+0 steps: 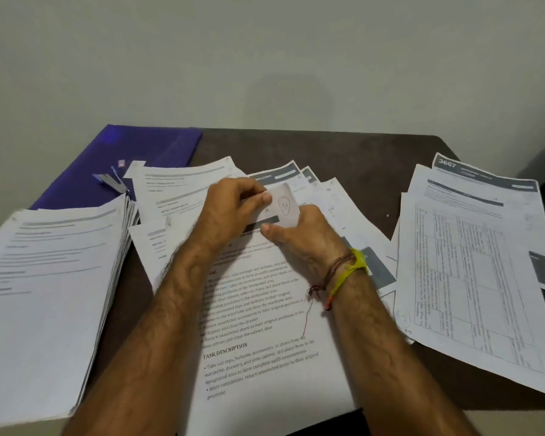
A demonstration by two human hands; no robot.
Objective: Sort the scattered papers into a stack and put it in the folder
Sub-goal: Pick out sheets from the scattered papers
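**Papers still spread; top corner being checked**

The papers lie fanned over the middle of the dark surface, the top sheet's far corner lifted. The left hand and right hand both pinch that corner with their fingers, probably to read the circled number and place the sheet. A squared stack sits at the left edge, tabled sheets at the right edge, the purple folder at the far left corner.

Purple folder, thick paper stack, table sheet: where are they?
Purple folder [145,152]: head view, bare cover.
Thick paper stack [44,294]: head view, top sheet.
Table sheet [472,278]: head view, printed grid.
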